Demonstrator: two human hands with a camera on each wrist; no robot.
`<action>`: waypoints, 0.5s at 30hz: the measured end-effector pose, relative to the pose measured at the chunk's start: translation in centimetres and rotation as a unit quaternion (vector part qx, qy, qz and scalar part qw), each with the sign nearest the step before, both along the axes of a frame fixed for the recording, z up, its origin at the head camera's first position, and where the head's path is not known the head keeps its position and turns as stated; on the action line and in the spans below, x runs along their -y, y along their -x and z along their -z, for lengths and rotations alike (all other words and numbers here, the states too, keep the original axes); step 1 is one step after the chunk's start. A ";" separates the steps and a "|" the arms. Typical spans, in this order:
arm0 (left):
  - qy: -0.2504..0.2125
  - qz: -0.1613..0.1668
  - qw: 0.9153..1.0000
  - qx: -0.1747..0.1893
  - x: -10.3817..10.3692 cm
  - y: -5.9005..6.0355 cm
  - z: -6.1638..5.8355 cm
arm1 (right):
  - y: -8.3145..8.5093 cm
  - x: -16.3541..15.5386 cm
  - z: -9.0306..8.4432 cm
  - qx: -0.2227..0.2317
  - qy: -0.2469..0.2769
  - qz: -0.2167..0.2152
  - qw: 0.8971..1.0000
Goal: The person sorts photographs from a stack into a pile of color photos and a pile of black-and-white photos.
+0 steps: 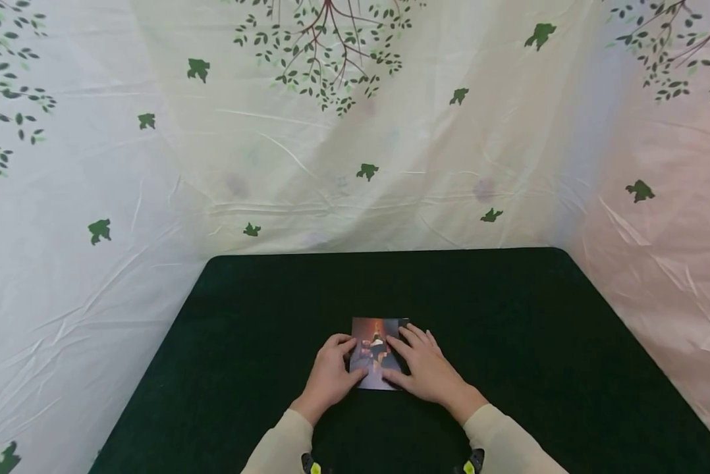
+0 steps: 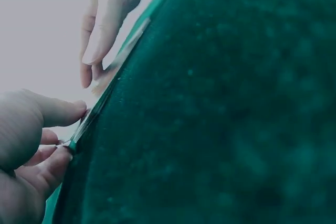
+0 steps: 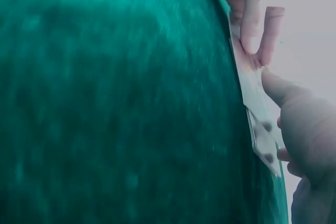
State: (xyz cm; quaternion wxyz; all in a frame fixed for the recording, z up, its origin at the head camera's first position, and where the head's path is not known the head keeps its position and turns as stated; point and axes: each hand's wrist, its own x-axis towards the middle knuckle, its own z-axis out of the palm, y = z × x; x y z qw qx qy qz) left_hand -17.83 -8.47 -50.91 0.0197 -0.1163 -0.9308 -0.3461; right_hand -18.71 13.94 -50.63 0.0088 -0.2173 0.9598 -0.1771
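The left hand (image 1: 329, 377) rests at the left edge of a printed card (image 1: 377, 353), its thumb and curled fingers pinching that edge, as the left wrist view shows. The card lies flat on the dark green table mat (image 1: 224, 342), near the mat's front edge and about midway across it. The right hand (image 1: 424, 368) lies on the card's right side, fingers nearly straight and spread across the picture, thumb at the card's near edge. A leaf-patterned cloth (image 1: 124, 171) rises behind the mat.
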 end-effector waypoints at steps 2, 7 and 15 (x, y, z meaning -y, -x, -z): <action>-0.030 -0.002 1.000 -0.002 0.0 0.1 0.0 | -0.1 0.1 0.1 0.006 0.031 0.018 0.999; -0.105 -0.018 0.994 -0.001 0.0 0.6 0.2 | 0.1 0.6 0.0 0.015 0.145 0.082 0.986; -0.261 -0.086 0.960 0.048 0.3 0.7 0.7 | 1.0 2.2 -0.6 0.098 0.404 0.198 0.888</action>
